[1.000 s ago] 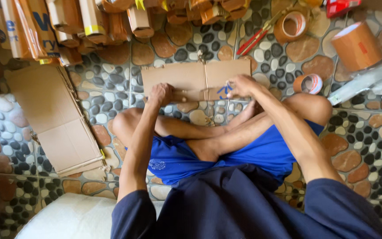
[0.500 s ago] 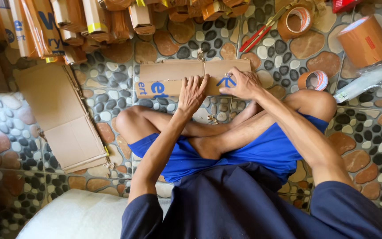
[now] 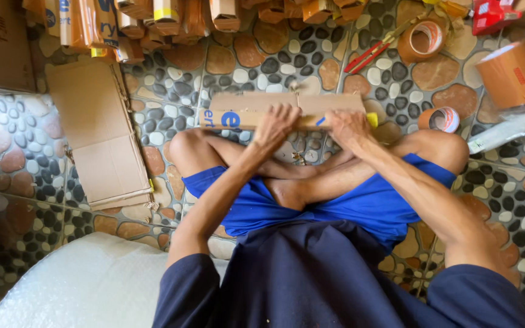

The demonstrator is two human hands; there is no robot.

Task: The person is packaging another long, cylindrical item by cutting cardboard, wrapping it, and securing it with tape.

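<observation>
The flattened cardboard piece [image 3: 287,110], lying on the pebble floor [image 3: 7,146] just beyond the crossed legs, is pressed flat under the left hand [image 3: 276,124] and right hand [image 3: 346,124], grasping its near edge; folding is judged in hand, a firm crease being required next.

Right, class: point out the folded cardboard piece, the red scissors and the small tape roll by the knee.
Folded cardboard piece [image 3: 241,112], head view, left printed face.
Red scissors [image 3: 366,58], head view, red handles.
Small tape roll [image 3: 440,119], head view, rim.

Under both hands lies a flat brown cardboard strip [image 3: 287,110] with blue print. Beyond the left hand [image 3: 277,126], a flattened brown box [image 3: 101,130]; farther off, folded cartons [image 3: 153,21] stacked in a row.
</observation>
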